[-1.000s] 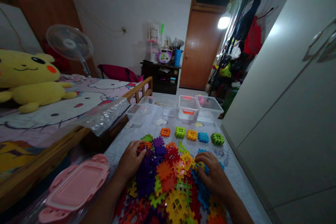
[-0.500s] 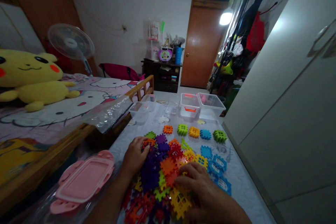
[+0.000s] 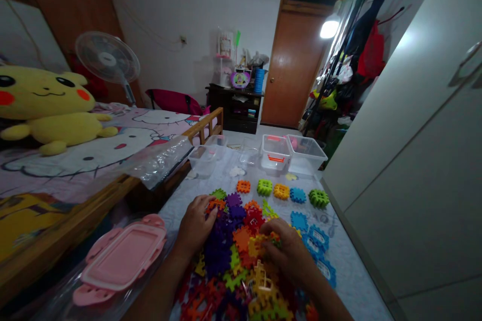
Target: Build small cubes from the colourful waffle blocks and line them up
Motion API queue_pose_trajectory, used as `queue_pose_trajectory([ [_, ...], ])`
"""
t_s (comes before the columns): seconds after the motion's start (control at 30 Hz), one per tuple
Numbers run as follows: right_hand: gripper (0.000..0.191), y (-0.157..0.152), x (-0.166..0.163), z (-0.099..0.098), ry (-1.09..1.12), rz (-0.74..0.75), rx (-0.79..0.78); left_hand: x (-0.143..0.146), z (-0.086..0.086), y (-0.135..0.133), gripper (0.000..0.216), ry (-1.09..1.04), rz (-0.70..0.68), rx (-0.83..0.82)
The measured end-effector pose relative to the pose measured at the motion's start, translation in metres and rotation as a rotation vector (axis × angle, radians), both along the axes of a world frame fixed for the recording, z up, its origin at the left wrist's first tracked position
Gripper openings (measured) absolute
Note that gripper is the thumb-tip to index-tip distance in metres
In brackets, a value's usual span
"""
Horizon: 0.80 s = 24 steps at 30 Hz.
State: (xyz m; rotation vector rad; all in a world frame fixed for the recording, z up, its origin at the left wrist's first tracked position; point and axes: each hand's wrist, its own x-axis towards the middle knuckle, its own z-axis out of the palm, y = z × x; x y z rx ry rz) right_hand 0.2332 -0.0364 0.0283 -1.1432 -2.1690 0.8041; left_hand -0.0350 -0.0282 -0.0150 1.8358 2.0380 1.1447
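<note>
A pile of toothed plastic building pieces lies in front of me, with purple pieces (image 3: 220, 248) on its left side and red, orange and green ones among them. My left hand (image 3: 198, 220) rests at the pile's left edge, thumb apart from the fingers, touching an orange piece (image 3: 215, 205). Over the right side, my right hand (image 3: 288, 248) has its fingers curled against a yellow-orange piece (image 3: 256, 247). Below that hand lie more yellow pieces (image 3: 263, 283). Several blue pieces (image 3: 318, 238) lie to the right.
Behind the pile stand a row of small blocks, including a green block (image 3: 264, 187) and a blue block (image 3: 297, 195). Clear bins (image 3: 307, 153) stand at the far end. A pink lid (image 3: 124, 261) lies left, beside a wooden bed rail (image 3: 68, 225). A white cabinet (image 3: 414, 160) borders the right.
My right hand has moved slightly up and its fingers have curled in at a yellow-orange piece. Yellow pieces under it have shifted. My left hand has stayed at the pile's left edge.
</note>
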Motion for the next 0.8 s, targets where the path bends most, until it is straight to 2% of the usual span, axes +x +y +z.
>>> queue_pose_trajectory([
  [0.07, 0.008, 0.011, 0.014, -0.001, 0.107, -0.131, -0.002, -0.001, -0.002, 0.001, 0.03, 0.001, -0.002, -0.002],
  [0.13, 0.014, 0.021, 0.033, -0.001, 0.173, -0.299, 0.056, -0.002, -0.004, 0.001, 0.031, 0.008, -0.008, 0.003],
  [0.2, 0.015, 0.028, 0.05, -0.004, 0.15, -0.397, 0.119, -0.003, -0.007, 0.002, 0.032, 0.016, -0.016, 0.008],
  [0.27, 0.013, 0.031, 0.063, -0.009, 0.071, -0.431, 0.161, -0.004, -0.008, 0.002, 0.033, 0.019, -0.021, 0.007],
  [0.43, 0.012, 0.027, 0.068, -0.018, -0.163, -0.306, 0.134, -0.004, -0.006, 0.001, 0.033, 0.015, -0.014, -0.002],
  [0.6, 0.022, 0.017, 0.065, -0.009, -0.341, -0.17, 0.012, -0.004, -0.006, 0.001, 0.034, 0.016, -0.014, -0.008],
  [0.8, 0.019, 0.014, 0.063, -0.008, -0.376, -0.181, -0.066, -0.006, -0.009, 0.003, 0.034, 0.012, -0.021, -0.011],
])
